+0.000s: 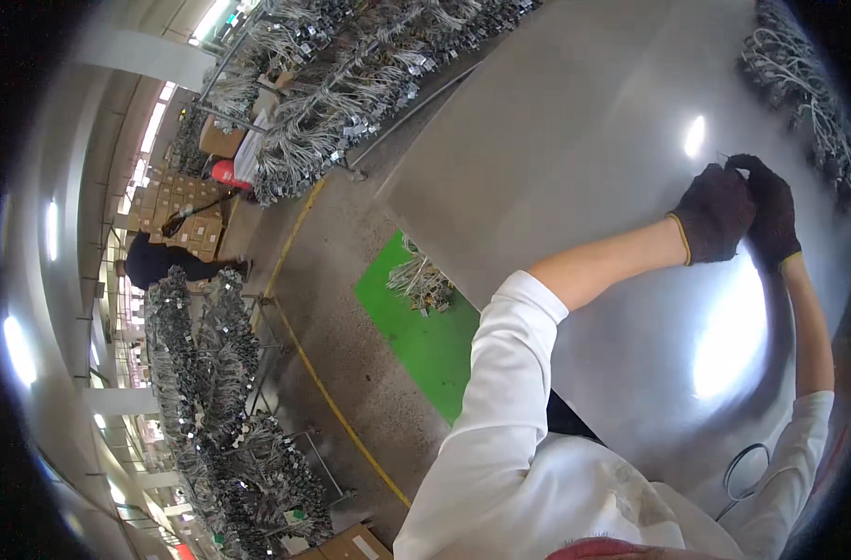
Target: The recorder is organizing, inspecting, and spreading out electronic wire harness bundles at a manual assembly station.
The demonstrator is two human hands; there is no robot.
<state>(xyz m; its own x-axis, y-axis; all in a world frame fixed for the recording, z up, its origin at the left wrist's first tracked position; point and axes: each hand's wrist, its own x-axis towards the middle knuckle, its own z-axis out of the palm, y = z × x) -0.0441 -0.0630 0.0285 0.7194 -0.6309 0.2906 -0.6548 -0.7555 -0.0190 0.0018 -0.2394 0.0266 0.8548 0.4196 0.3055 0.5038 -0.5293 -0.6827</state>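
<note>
Both hands wear dark knitted gloves with yellow cuffs and meet over a smooth grey metal tabletop. My left hand is closed, its fingers curled against the right one. My right hand is bent over at the fingertips, pinching toward the left. A thin dark tip seems to poke up between them, too small to name; the gloves hide the rest. Beyond the right hand, a heap of grey cable bundles lies along the table's far right edge.
Racks hung with grey cable bundles stand beyond the table, others at left. A cable bundle lies by a green floor patch. A person is near stacked cartons. A thin dark hoop is beside my right sleeve.
</note>
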